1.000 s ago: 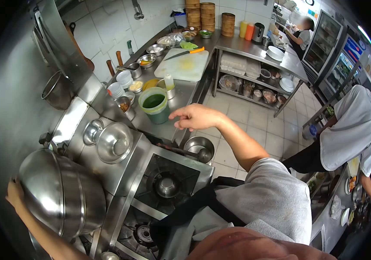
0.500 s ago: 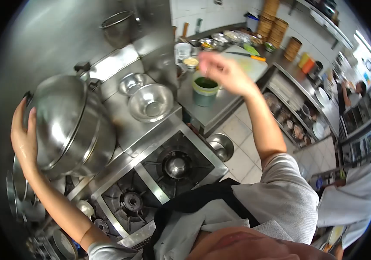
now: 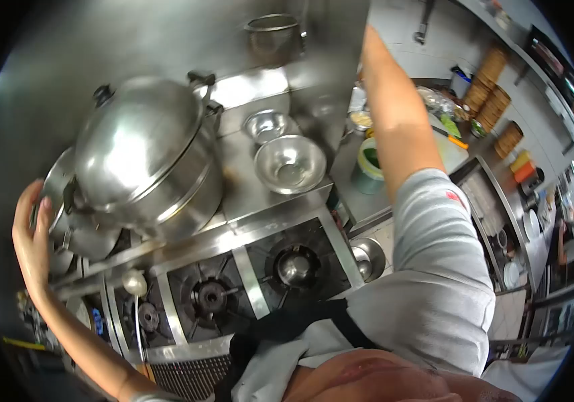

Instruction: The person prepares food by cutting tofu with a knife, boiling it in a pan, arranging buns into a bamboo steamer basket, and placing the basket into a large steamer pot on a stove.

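My left hand (image 3: 31, 238) is at the far left, its thumb and fingers apart with nothing visible between them. It is nearest to shiny metal pans (image 3: 60, 175) beside the big pot; whether it touches one I cannot tell. The large steel pot (image 3: 183, 208) stands on the back ledge under a domed lid (image 3: 133, 144) with a black knob. My right forearm (image 3: 401, 110) stretches up past the steel panel's edge, and the hand at its end is out of sight. Below that arm is a tub of green contents (image 3: 369, 167).
Two steel bowls (image 3: 290, 165) sit right of the pot. Gas burners (image 3: 210, 298) line the stove in front, with a ladle (image 3: 135, 285) on the left. A steel pot (image 3: 367, 258) stands on the floor. An orange-handled knife (image 3: 456, 142) lies on the cutting board.
My view has turned, so the stove sits more level. My left hand has gone from the big pot's lid to beside the pans. The right arm has stretched upward and its hand has left sight.
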Tool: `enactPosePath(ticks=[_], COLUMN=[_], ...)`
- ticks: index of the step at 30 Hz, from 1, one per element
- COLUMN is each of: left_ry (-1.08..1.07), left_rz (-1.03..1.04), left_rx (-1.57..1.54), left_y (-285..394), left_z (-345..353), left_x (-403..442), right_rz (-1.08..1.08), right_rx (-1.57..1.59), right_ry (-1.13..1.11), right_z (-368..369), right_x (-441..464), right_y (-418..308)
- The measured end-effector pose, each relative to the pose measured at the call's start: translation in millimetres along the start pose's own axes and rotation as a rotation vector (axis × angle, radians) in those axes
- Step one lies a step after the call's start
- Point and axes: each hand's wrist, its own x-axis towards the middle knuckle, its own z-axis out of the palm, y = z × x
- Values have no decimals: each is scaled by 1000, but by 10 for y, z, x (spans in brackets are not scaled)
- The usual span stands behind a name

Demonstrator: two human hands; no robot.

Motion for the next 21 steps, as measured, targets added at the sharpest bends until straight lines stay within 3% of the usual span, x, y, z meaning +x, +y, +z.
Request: enactPosePath(ticks=[6,7,11,13,16,18,21], left_ry=[-1,14,41,8,-67,-331,-269], left_rz=[29,111,153,90,-29,-146,-242], left_rx=[-1,17,356,397,470,536,424], left_y=[-78,-54,-25,275,472,422,603], left_z=[239,383,1083,1256,1415,1486,1227], left_x=[514,653,1402,1532,1801,2050,1858], right_rz=[-109,-144,-365,-412,-473,-527,-601], right_rx=[46,49,34,-88,12,107,86], right_ry=[-110,-129,-196,143,227,238,178], right_z=[-339,-397,-467,-229,164,565,1090], right_x=[-257,-371,-1190,-1616,-2003,-2298,-2647], right_y=[-556,-746,-1533,-1863,-2136,-2168,-2254])
